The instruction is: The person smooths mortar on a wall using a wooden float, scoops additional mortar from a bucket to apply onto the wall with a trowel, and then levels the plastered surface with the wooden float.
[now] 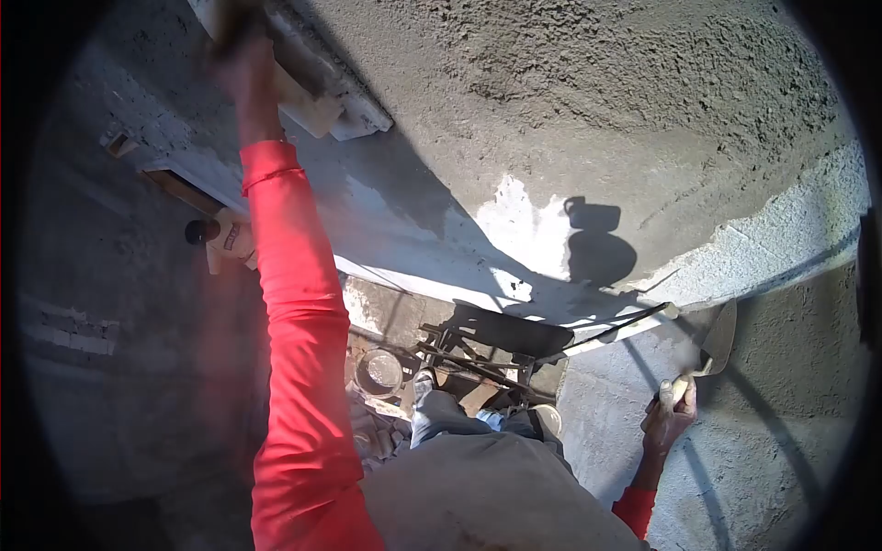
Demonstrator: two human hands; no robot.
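My left hand [246,78], at the end of a raised red sleeve, is wrapped round part of a long, pale, plaster-smeared float [344,106] against the wall. Motion blurs its fingers and the float's far end runs out of view. Lower right, my right hand [671,415] grips the pale handle of a trowel [719,338], its metal blade pointing up near the wall corner. Grey plaster [634,64] covers much of the wall, rough at the top and smoother below. A whitish patch [522,225] shows lower down.
Below me are a round bucket [378,372], a dark metal frame [478,358] and rubble [372,432]. A pale straight batten [620,332] slants along the wall's base. Another person [230,239] in a dark cap is at the left, near a wall opening [184,193].
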